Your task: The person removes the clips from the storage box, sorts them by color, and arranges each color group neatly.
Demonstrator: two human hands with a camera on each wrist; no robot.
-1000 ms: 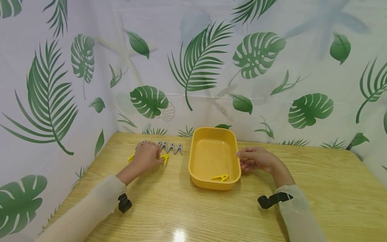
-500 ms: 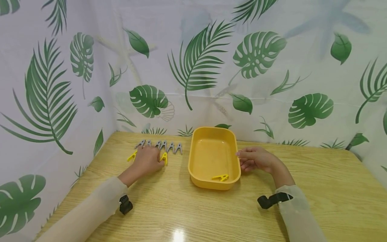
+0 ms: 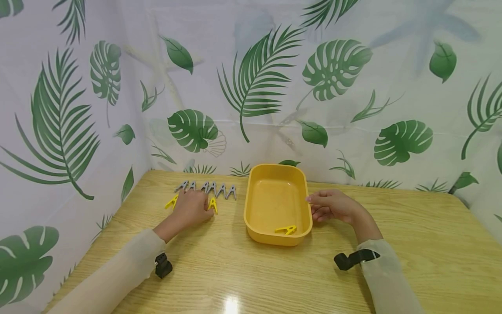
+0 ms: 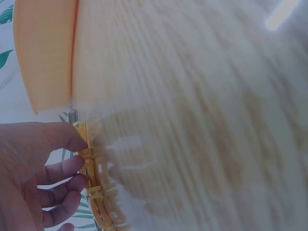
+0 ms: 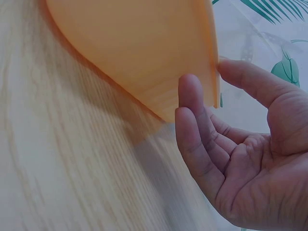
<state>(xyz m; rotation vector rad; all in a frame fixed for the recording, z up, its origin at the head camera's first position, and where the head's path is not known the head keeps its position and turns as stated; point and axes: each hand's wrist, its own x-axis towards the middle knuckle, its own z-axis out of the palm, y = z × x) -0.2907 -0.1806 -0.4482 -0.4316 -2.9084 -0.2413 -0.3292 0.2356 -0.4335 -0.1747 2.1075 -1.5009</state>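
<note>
Several grey clothespins (image 3: 221, 190) lie in a row near the back left of the table. In front of them, my left hand (image 3: 190, 207) pinches a yellow clothespin (image 3: 212, 206) with thumb and index finger, low over the table. Another yellow clothespin (image 3: 171, 202) shows on the hand's far side; the left wrist view reveals more yellow clothespins (image 4: 100, 211) in line beneath the curled fingers. My right hand (image 3: 333, 207) touches the right rim of a yellow bin (image 3: 249, 209) with its thumb, the other fingers relaxed beside the outer wall. One yellow clothespin (image 3: 286, 230) lies inside the bin.
The wood-grain table (image 3: 266, 279) extends toward me and to the right. A white leaf-print cloth (image 3: 274, 139) stands behind it and along the left side. The bin sits close to the back edge.
My left hand has shifted slightly toward me, uncovering more grey clothespins, and the yellow clothespin at its thumb has turned more upright. The right hand and bin hold still.
</note>
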